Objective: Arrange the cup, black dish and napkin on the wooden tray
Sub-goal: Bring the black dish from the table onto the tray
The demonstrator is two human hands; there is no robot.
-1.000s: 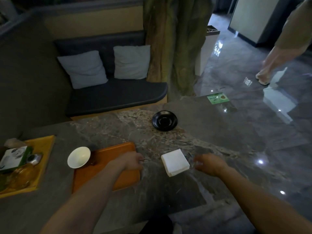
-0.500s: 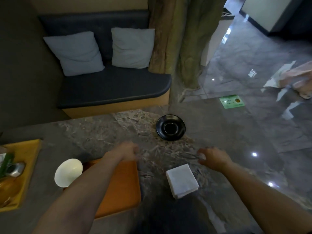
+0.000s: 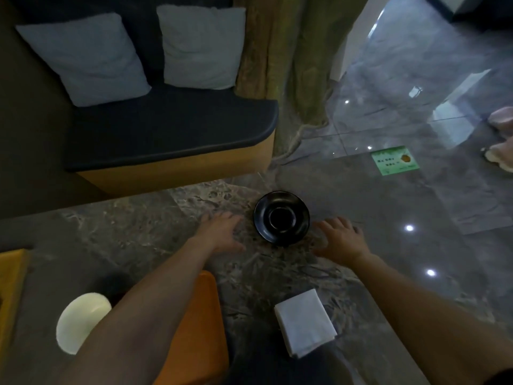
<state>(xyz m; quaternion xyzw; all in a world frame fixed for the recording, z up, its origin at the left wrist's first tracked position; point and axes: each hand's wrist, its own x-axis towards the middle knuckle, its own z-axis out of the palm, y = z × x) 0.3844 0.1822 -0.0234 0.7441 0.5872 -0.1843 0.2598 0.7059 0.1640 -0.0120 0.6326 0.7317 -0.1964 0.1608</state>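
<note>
The black dish (image 3: pixel 281 217) lies on the grey marble table (image 3: pixel 144 226) near its far edge. My left hand (image 3: pixel 220 232) is spread just left of the dish and my right hand (image 3: pixel 340 236) just right of it; both are empty and neither touches the dish. The folded white napkin (image 3: pixel 304 322) lies on the table nearer to me, under my right forearm's side. The orange wooden tray (image 3: pixel 198 323) sits at lower left, largely hidden by my left forearm. The white cup (image 3: pixel 82 322) stands by the tray's left edge.
A yellow tray (image 3: pixel 11 282) pokes in at the left edge. Beyond the table stands a dark bench (image 3: pixel 166 129) with two grey cushions. A green card (image 3: pixel 395 163) lies at the table's far right. Another person's feet (image 3: pixel 499 140) are on the shiny floor at right.
Both hands have moved away from the tray and napkin, forward to either side of the black dish. The camera has tilted down and closer to the table.
</note>
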